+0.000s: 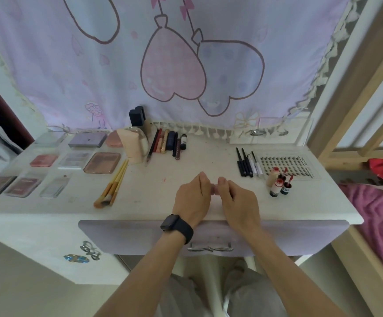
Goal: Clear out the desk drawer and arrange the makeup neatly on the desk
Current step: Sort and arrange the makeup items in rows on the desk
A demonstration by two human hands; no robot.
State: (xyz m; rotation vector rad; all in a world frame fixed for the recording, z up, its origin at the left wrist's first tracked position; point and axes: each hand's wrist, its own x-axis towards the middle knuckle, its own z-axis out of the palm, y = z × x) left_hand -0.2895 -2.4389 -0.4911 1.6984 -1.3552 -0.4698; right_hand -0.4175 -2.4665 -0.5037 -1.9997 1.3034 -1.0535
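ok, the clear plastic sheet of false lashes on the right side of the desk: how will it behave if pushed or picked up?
The lash sheet looks thin and flat, so it is probably light and would slide easily on the desk. It may flex if lifted by one edge. Small red-capped bottles stand at its near corner, so a push toward them could tip them.

**Almost no readable text on the desk**

A clear lash tray (284, 164) is lying near the right edge of the desk (186, 156), and dark lettering is running along its right side, too small and blurred to read. Two small bottles (279, 189) in front of it are carrying dark label bands, also illegible. Nothing else is showing any writing.
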